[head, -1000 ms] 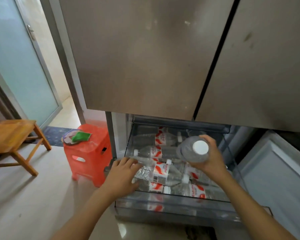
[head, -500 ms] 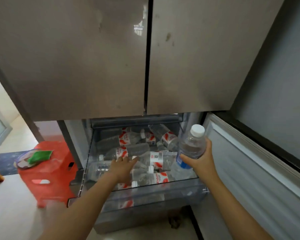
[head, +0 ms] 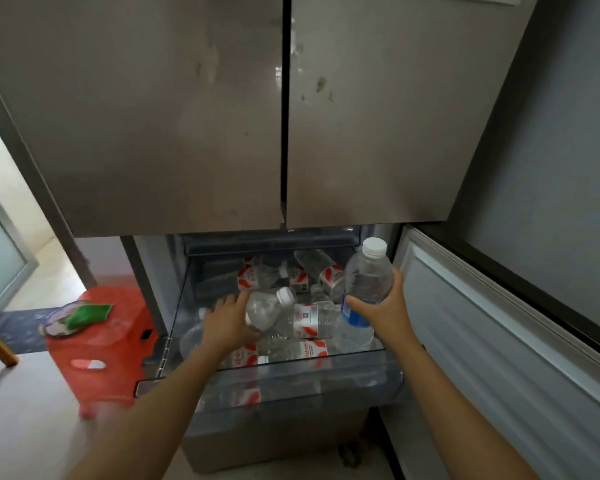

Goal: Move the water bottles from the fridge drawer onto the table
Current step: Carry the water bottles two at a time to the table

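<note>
In the lower centre of the frame, the left hand (head: 230,322) closes its fingers around a lying bottle (head: 269,306) inside the open fridge drawer (head: 291,375). To the right, the right hand (head: 383,311) is clamped on an upright blue-label bottle (head: 366,284) above the drawer. More bottles (head: 291,273) lie behind. This looks like the picking step; next, lift both and turn to the table, which is not visible.

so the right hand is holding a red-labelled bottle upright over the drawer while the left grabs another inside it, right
Not quite: the head view shows the bottle in the right hand has a blue label, not red. It is upright over the drawer, and the left hand does grab another bottle inside.
</note>
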